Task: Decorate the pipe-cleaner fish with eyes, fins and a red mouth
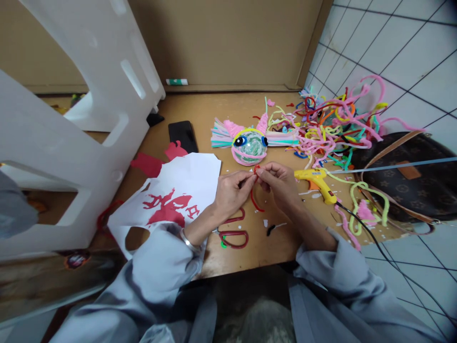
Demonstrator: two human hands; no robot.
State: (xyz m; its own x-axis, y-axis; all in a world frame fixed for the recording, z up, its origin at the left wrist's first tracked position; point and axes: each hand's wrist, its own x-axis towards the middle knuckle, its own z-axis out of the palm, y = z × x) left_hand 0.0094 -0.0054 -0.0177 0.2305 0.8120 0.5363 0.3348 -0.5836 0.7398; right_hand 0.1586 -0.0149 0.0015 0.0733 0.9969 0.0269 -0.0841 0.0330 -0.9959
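Both hands meet over the middle of the table, fingertips pinched around a red pipe cleaner (256, 202) whose loose end curves down below them. My left hand (233, 188) grips it from the left, and my right hand (277, 183) from the right. Just beyond them lies a craft figure (250, 148) with a clear round body, blue-rimmed eyes, pink ears and pastel strips at its sides. Red-handled scissors (233, 239) rest near my left wrist, their blades partly hidden. To the right of my right hand is a yellow glue gun (319, 183).
White paper (200, 174) with red cut-outs (167, 209) covers the left side, beside a black phone (183, 136). Tangled pipe cleaners (332, 126) heap at the back right, near a brown bag (403, 176). The glue gun's black cord (378, 247) trails off right. A white plastic frame (117, 62) stands left.
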